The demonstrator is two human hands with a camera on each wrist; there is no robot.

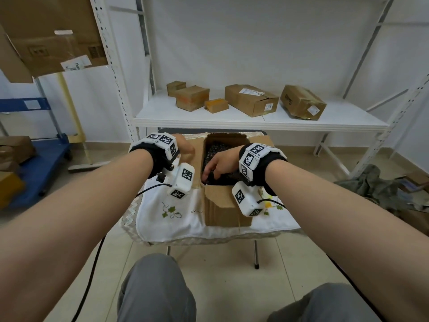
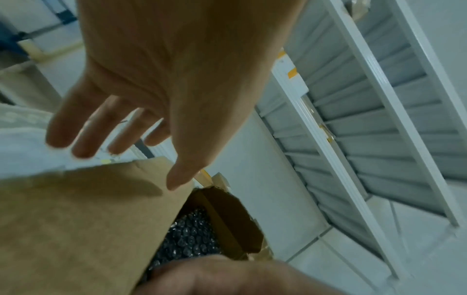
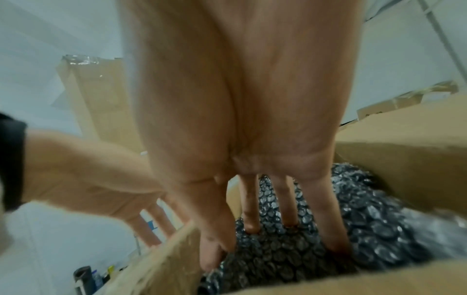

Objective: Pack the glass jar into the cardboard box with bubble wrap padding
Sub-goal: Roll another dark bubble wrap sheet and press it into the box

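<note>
An open cardboard box (image 1: pixel 222 205) stands on a small table covered with a white embroidered cloth (image 1: pixel 171 219). Dark bubble wrap (image 1: pixel 216 147) fills its inside, seen close up in the wrist views (image 2: pixel 189 237) (image 3: pixel 379 219). My right hand (image 1: pixel 216 168) (image 3: pixel 272 243) reaches into the box, its straight fingertips (image 3: pixel 252 227) pressing on the wrap. My left hand (image 1: pixel 185 147) (image 2: pixel 164 151) is spread with relaxed fingers over the box's left flap (image 2: pixel 76 219); I cannot tell whether it touches. The right wrist view also catches the left hand (image 3: pixel 88 169). No glass jar shows in any view.
Behind the table a white metal shelf (image 1: pixel 255 124) carries several closed cardboard boxes (image 1: pixel 250 98). A blue cart (image 1: pixel 41 159) with brown boxes stands at the left, a heap of cloth (image 1: pixel 371 182) at the right. Black cables hang from both wrists. My knees are under the table's near edge.
</note>
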